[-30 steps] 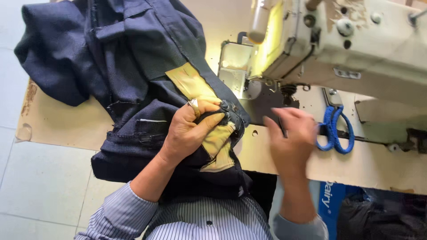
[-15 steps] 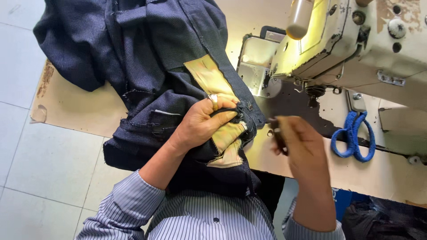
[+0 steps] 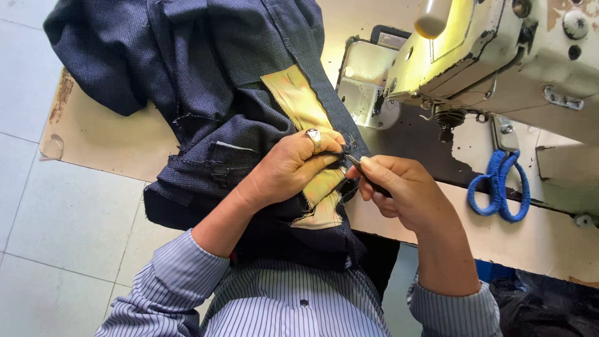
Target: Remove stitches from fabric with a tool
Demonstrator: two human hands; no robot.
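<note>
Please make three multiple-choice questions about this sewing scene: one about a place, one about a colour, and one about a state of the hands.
1. Where do the scissors lie?
A. On the table right of the sewing machine's needle
B. On the floor tiles
C. On the garment

2. What colour are the scissor handles?
A. Red
B. Blue
C. Green

3. What does the left hand do?
A. Rests flat on the table
B. Hangs in the air
C. Grips the dark blue garment

Answers: 1 A, they lie on the table under the sewing machine. 2 B, the loops are blue. 3 C, its fingers pinch the cloth while the right hand holds a small dark tool.
</note>
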